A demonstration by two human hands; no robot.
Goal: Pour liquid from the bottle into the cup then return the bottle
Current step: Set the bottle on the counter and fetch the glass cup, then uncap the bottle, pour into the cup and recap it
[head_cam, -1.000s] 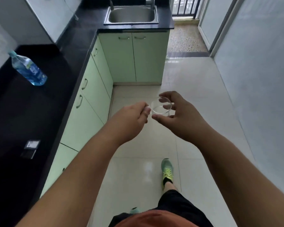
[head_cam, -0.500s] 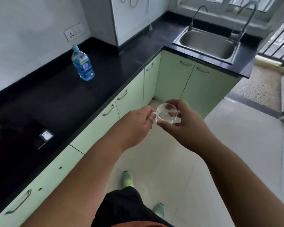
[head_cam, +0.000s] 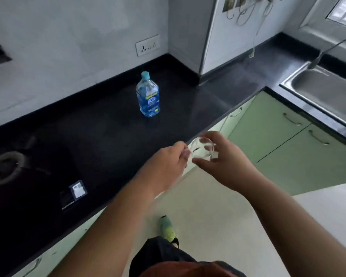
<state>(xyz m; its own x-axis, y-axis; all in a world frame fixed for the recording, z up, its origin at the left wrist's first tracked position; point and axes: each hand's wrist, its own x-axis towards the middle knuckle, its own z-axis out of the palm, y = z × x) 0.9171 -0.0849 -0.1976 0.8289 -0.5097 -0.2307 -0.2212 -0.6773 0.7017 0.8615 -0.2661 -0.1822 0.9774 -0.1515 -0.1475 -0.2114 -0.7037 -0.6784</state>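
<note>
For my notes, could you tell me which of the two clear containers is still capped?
The blue-tinted plastic bottle standing on the black counter: it has a blue cap, while the clear glass cup is open-topped.

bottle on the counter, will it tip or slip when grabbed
The bottle looks nearly full, so probably heavy and fairly steady. It stands tall on a narrow base, so a push near the cap might tip it. Smooth plastic may be slippery.

Clear glass cup; plastic bottle; glossy black counter.
</note>
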